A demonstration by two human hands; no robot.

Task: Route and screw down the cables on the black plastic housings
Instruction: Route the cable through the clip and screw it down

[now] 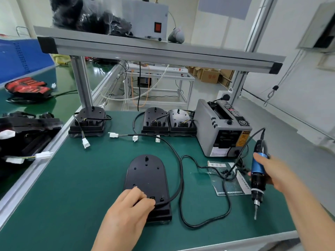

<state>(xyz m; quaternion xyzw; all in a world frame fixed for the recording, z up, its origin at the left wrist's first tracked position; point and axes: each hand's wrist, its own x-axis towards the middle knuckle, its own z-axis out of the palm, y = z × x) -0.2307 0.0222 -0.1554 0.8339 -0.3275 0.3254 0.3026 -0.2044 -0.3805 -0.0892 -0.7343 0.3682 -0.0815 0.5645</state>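
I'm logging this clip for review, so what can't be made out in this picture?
Head view:
- Cable end on the near housing: hidden under the left hand; grip unclear.
- Screwdriver bit in the right hand: blurred, any screw on it too small.
- Leaflet print: too small.
- Black parts, left edge: cut off.

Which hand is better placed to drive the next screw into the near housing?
Right: the right hand grips the screwdriver, bit down, beside the housing; the left hand holds the cable on it.
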